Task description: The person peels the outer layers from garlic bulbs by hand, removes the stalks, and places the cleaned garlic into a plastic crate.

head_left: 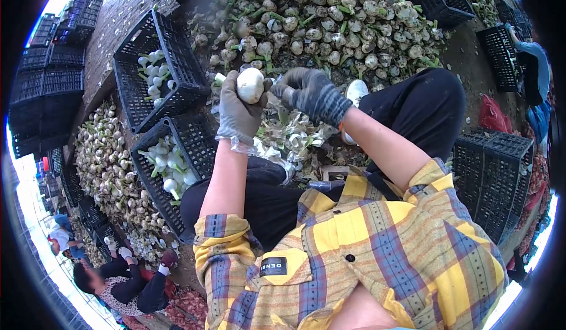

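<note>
My left hand (242,109), in a grey work glove, holds a peeled white garlic bulb (250,86) upright, its cut stem poking out to the left. Just right of the bulb is my right hand (309,94), in a dark striped glove, its fingers curled together and partly blurred; what they pinch, if anything, is too small to make out. Loose peeled skins (289,135) lie on the ground below both hands. A large heap of unpeeled garlic (330,29) spreads out beyond them.
Two black crates, one farther off (177,53) and one nearer (194,141), hold clean white bulbs on the left. Another garlic heap (106,153) lies beyond them. A seated co-worker (127,286) is at lower left. Stacked crates (492,177) and a red sack (498,118) stand right.
</note>
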Action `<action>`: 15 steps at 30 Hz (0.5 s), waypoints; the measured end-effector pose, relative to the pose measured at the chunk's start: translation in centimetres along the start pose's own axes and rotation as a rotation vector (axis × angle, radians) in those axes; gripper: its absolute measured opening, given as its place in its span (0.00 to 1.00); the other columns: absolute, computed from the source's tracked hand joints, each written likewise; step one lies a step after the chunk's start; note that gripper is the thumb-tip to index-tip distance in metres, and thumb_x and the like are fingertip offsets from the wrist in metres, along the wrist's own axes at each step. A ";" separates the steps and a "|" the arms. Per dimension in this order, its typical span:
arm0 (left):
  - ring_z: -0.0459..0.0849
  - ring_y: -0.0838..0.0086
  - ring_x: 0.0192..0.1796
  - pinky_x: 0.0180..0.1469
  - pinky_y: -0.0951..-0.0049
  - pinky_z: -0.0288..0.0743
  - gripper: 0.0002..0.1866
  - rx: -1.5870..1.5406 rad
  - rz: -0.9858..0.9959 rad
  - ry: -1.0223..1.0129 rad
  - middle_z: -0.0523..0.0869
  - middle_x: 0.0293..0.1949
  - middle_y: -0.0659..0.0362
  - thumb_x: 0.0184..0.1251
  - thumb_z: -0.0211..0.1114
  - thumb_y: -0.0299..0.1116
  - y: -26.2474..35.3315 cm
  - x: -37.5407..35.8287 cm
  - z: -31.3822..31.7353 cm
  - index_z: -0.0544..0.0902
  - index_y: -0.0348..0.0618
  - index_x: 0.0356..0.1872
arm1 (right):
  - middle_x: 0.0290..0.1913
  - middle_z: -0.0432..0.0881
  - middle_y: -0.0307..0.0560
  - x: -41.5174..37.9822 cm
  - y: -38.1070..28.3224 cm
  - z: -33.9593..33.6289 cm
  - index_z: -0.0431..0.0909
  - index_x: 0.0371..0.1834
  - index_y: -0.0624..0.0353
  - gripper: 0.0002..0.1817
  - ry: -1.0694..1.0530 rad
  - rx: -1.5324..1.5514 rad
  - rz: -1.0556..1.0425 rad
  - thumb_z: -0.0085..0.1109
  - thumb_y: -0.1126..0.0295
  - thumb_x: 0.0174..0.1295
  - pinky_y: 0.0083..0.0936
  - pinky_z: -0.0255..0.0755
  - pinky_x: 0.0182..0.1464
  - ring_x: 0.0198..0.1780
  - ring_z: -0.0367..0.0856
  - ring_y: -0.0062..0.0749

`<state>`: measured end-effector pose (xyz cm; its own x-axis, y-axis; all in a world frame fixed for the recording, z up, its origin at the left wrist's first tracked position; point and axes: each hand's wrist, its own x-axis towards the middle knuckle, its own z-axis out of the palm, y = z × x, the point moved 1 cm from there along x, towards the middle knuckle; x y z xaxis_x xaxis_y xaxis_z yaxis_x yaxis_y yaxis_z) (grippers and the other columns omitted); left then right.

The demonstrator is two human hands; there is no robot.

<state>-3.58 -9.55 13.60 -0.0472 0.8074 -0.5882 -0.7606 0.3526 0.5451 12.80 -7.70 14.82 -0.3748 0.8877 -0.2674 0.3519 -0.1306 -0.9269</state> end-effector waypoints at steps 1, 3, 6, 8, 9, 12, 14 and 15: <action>0.83 0.73 0.33 0.28 0.75 0.79 0.15 0.041 0.034 0.021 0.82 0.33 0.61 0.65 0.53 0.46 -0.3 0.2 0.1 0.76 0.47 0.41 | 0.25 0.80 0.46 0.1 -1.3 -0.1 0.77 0.39 0.65 0.20 -0.028 0.206 0.118 0.66 0.59 0.53 0.26 0.74 0.32 0.26 0.79 0.26; 0.83 0.73 0.32 0.27 0.75 0.77 0.15 0.096 0.054 0.027 0.82 0.33 0.61 0.66 0.53 0.47 -0.7 0.2 0.6 0.76 0.47 0.40 | 0.28 0.81 0.45 0.6 -1.8 0.4 0.77 0.37 0.65 0.18 0.002 0.350 0.149 0.66 0.60 0.53 0.25 0.74 0.34 0.28 0.78 0.26; 0.82 0.74 0.31 0.25 0.75 0.75 0.15 0.138 0.059 0.023 0.82 0.32 0.62 0.66 0.53 0.47 -0.6 0.1 0.3 0.76 0.47 0.41 | 0.31 0.81 0.46 1.9 0.7 2.0 0.76 0.35 0.65 0.17 0.024 0.297 -0.069 0.66 0.62 0.52 0.24 0.74 0.39 0.34 0.79 0.26; 0.82 0.75 0.31 0.25 0.75 0.75 0.15 0.147 0.080 0.035 0.82 0.32 0.61 0.66 0.53 0.47 -0.1 0.0 0.3 0.76 0.47 0.41 | 0.32 0.81 0.47 2.2 2.6 2.4 0.76 0.36 0.66 0.18 -0.106 0.382 -0.113 0.66 0.62 0.51 0.24 0.73 0.40 0.37 0.79 0.26; 0.79 0.80 0.29 0.26 0.81 0.72 0.15 0.141 0.089 0.059 0.81 0.32 0.67 0.65 0.52 0.49 -0.2 -0.3 0.4 0.78 0.52 0.40 | 0.33 0.81 0.49 2.2 2.6 2.4 0.76 0.38 0.66 0.18 -0.093 0.283 -0.166 0.65 0.61 0.53 0.24 0.74 0.38 0.33 0.80 0.25; 0.79 0.80 0.29 0.24 0.80 0.71 0.16 0.010 0.069 0.070 0.81 0.31 0.66 0.66 0.50 0.49 -0.3 -0.7 1.4 0.78 0.52 0.41 | 0.35 0.81 0.50 1.5 2.2 1.6 0.76 0.41 0.66 0.18 -0.046 0.359 0.234 0.62 0.60 0.58 0.23 0.75 0.34 0.29 0.80 0.25; 0.79 0.79 0.31 0.28 0.79 0.73 0.19 0.129 0.086 0.031 0.81 0.33 0.64 0.68 0.48 0.52 -0.4 -0.6 1.0 0.78 0.50 0.44 | 0.36 0.81 0.49 0.6 0.0 1.5 0.74 0.45 0.66 0.19 -0.087 0.604 0.275 0.58 0.60 0.61 0.22 0.78 0.32 0.29 0.81 0.25; 0.79 0.79 0.32 0.30 0.78 0.74 0.20 0.208 0.084 -0.001 0.81 0.33 0.64 0.68 0.48 0.52 -0.3 -0.6 0.8 0.78 0.49 0.44 | 0.36 0.81 0.49 0.6 -0.2 1.4 0.73 0.46 0.66 0.19 -0.095 0.622 0.249 0.58 0.60 0.61 0.23 0.78 0.32 0.29 0.81 0.26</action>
<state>-2.85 -9.77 14.27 -0.1041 0.8382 -0.5354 -0.6046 0.3741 0.7032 11.28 -7.78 14.50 -0.4305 0.7590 -0.4885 -0.1105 -0.5814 -0.8061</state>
